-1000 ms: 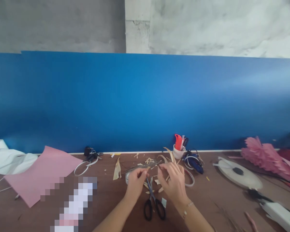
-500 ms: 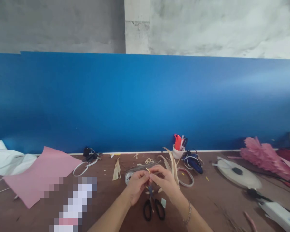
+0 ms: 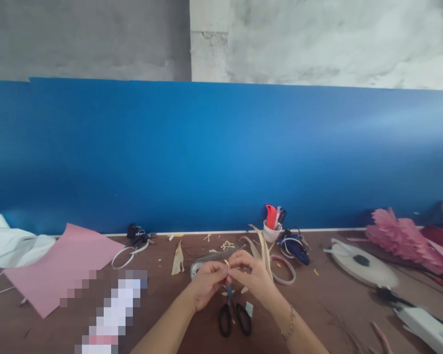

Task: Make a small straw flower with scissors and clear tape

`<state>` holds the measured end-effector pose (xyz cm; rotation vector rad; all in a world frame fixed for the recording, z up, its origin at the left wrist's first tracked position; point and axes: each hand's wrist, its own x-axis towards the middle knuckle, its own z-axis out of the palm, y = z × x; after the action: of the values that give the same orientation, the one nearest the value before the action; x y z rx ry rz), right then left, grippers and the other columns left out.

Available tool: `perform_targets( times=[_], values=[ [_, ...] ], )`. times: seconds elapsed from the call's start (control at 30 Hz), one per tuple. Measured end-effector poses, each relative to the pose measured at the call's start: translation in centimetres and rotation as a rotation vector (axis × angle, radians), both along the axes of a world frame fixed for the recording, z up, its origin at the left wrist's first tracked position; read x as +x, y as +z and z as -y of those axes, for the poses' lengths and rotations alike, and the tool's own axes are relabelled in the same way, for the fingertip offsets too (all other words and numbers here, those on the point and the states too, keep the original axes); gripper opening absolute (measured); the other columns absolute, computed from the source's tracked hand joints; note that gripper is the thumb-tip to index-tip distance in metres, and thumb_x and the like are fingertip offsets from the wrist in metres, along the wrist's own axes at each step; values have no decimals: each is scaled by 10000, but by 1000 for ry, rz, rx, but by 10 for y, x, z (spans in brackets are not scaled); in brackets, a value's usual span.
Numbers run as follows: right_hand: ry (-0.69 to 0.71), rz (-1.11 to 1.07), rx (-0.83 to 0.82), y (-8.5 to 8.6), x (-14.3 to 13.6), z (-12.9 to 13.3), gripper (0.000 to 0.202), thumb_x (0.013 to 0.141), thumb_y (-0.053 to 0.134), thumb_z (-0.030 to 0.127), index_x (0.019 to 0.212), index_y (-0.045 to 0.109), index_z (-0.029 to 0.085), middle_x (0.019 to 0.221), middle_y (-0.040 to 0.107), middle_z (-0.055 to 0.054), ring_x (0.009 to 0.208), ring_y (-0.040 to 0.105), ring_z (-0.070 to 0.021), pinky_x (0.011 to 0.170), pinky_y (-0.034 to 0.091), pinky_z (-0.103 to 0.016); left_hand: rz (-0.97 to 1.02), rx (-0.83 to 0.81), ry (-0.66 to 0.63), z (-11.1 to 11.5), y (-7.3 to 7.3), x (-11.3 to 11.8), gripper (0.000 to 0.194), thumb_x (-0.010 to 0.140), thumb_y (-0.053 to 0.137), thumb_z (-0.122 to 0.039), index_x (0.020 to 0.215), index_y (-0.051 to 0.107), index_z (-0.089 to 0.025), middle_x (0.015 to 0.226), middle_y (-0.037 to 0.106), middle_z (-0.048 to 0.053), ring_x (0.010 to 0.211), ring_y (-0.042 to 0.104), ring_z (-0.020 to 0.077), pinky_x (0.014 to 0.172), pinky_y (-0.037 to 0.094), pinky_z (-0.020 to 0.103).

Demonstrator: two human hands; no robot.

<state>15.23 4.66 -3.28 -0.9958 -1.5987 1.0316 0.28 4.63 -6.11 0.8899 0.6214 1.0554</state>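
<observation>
Over the brown table, my left hand [image 3: 208,284] and my right hand [image 3: 253,276] meet at the fingertips. Pinched between them is a small curved yellowish strip [image 3: 227,264]. Both hands have their fingers closed on it. Black-handled scissors [image 3: 235,318] lie on the table just below my hands, blades partly hidden. A white spool [image 3: 196,270] shows behind my left hand. Dry husk strips [image 3: 265,253] stand up behind my right hand.
Pink paper [image 3: 64,268] and white wrapping lie at the left. A white cup [image 3: 272,231] with pens stands at the back, beside blue cord. At the right are a white oval object [image 3: 365,264], pink crepe paper [image 3: 406,238] and a white power strip [image 3: 430,330].
My right fingers have shifted slightly against the strip. My left hand has hardly moved, and the strip is still between the fingertips.
</observation>
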Motion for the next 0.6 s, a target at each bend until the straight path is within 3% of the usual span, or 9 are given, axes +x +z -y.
perform_targets(
  times=[0.23,0.37,0.47,0.6],
  values=[
    [-34,39,18,-5,3,-4,85,643,698,269,614,706,190,804,596,-39,764,587,-183,681,484,-294,-27,-12,33,0,-2,2,298,561,804,-367,559,659,-107,561,599,18,567,497,86,612,370,213],
    [-52,-40,-37,-9,3,-6,125,609,726,307,593,704,185,797,585,-35,678,569,-158,604,484,-277,-71,58,91,-2,-4,4,234,602,775,-333,662,688,-124,640,631,16,628,532,105,657,394,226],
    [-106,-105,-100,-12,2,-8,157,564,746,332,581,707,180,790,582,-37,607,542,-138,537,461,-268,-201,152,225,-3,-7,6,224,622,749,-285,786,683,-147,742,670,21,698,573,140,693,423,253],
    [-192,-149,-146,-13,-1,-8,161,530,756,327,560,709,176,795,595,-45,615,555,-152,528,450,-273,-570,406,499,-2,-11,8,111,675,682,-242,754,658,-168,715,657,21,683,579,169,661,439,284]
  ],
)
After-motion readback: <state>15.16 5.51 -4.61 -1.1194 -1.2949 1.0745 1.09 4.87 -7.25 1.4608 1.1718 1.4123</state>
